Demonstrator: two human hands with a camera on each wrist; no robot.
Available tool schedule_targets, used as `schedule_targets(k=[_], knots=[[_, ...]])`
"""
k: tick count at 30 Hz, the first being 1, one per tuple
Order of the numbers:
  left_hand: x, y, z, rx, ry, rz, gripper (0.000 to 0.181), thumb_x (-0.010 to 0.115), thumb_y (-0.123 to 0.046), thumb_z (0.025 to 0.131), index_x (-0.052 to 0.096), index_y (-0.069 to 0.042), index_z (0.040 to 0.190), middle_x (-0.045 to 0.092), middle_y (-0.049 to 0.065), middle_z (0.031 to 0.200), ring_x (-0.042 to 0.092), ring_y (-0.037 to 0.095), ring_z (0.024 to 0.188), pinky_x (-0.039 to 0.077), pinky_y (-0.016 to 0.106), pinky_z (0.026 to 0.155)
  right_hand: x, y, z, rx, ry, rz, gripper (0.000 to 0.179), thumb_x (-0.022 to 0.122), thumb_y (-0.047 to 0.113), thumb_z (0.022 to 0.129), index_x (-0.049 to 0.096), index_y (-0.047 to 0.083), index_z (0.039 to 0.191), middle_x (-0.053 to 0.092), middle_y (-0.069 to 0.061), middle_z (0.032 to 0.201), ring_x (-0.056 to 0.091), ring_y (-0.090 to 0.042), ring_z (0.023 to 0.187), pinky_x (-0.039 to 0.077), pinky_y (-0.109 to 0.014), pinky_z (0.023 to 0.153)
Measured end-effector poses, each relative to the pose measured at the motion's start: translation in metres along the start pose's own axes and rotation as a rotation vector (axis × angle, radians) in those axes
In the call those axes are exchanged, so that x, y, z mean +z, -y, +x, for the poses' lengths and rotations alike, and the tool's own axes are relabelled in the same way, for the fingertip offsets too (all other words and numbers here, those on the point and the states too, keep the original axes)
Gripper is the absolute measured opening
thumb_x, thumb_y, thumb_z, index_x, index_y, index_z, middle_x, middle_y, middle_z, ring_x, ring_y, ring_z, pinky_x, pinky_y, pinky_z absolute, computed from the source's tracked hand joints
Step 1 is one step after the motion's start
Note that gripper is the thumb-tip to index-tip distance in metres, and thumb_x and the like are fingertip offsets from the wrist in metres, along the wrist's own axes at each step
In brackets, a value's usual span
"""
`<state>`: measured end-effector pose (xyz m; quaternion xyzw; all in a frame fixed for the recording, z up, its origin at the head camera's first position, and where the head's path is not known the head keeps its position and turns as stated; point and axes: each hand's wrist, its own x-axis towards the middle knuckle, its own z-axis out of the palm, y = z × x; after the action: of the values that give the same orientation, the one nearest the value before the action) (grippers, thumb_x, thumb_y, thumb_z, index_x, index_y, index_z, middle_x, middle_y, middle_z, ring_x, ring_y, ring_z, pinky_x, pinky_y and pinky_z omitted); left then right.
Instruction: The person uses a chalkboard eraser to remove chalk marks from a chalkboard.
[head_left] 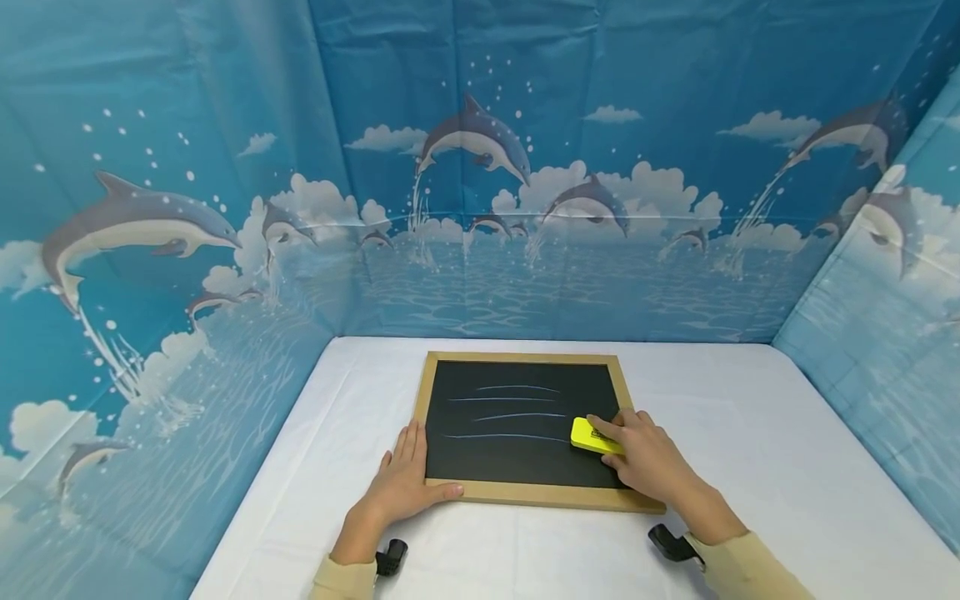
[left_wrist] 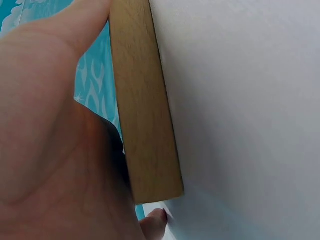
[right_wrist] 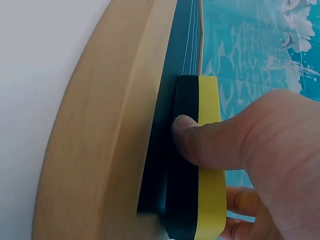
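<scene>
A blackboard point(head_left: 517, 467) with a wooden frame lies flat on the white table, bearing several thin chalk-like lines. My left hand point(head_left: 401, 482) rests on its lower left corner, fingers straight along the left side and thumb on the bottom edge. In the left wrist view the palm point(left_wrist: 45, 125) is beside the frame's wooden edge point(left_wrist: 145, 110). My right hand point(head_left: 648, 454) grips a yellow board eraser point(head_left: 592, 435) at the right ends of the lines. The right wrist view shows the thumb on the black felt side of the eraser point(right_wrist: 210, 200), which appears to touch the board.
A white cloth covers the table point(head_left: 720, 400). Behind it and at both sides hangs a blue curtain point(head_left: 480, 283) printed with dolphins and clouds. A black wrist device point(head_left: 392, 557) is strapped at the left wrist, another black device point(head_left: 671, 543) at the right.
</scene>
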<state>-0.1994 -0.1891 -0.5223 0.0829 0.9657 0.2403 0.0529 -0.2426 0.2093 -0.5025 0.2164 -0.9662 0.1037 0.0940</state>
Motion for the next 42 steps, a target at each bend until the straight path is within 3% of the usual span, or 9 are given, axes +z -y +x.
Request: schedule_targets(k=[16, 27, 35, 42], knots=[[0.003, 0.001, 0.000, -0.001, -0.010, -0.019, 0.134, 0.067, -0.080, 0.074, 0.008, 0.006, 0.159, 0.001, 0.023, 0.166, 0.004, 0.039, 0.153, 0.015, 0.067, 0.114, 0.010, 0.028, 0.020, -0.061, 0.032, -0.004, 0.069, 0.087, 0.019, 0.080, 0.060, 0.021, 0.143, 0.055, -0.004, 0.098, 0.045, -0.020, 0.083, 0.045, -0.035, 0.071], [0.001, -0.004, 0.001, -0.014, 0.006, -0.017, 0.134, 0.070, -0.077, 0.073, 0.011, 0.008, 0.158, 0.003, 0.025, 0.166, 0.005, 0.040, 0.152, 0.017, 0.068, 0.113, 0.011, 0.042, 0.030, -0.068, 0.045, -0.056, 0.067, 0.087, 0.022, 0.079, 0.062, 0.025, 0.141, 0.056, -0.004, 0.100, 0.043, -0.019, 0.081, 0.040, -0.033, 0.066], [0.000, -0.006, -0.001, -0.012, 0.015, -0.025, 0.133, 0.071, -0.076, 0.074, 0.011, 0.008, 0.158, 0.003, 0.025, 0.165, 0.005, 0.041, 0.152, 0.017, 0.068, 0.113, 0.014, 0.056, 0.038, -0.079, 0.056, -0.105, 0.067, 0.088, 0.023, 0.078, 0.063, 0.027, 0.140, 0.059, -0.006, 0.106, 0.047, -0.022, 0.086, 0.049, -0.037, 0.072], [-0.001, -0.008, -0.001, -0.021, 0.013, -0.011, 0.132, 0.070, -0.076, 0.075, 0.011, 0.008, 0.158, 0.003, 0.026, 0.165, 0.005, 0.041, 0.152, 0.017, 0.067, 0.114, 0.016, 0.065, 0.048, -0.128, 0.062, -0.114, 0.066, 0.088, 0.023, 0.079, 0.063, 0.026, 0.140, 0.059, -0.005, 0.104, 0.046, -0.020, 0.084, 0.048, -0.036, 0.070]])
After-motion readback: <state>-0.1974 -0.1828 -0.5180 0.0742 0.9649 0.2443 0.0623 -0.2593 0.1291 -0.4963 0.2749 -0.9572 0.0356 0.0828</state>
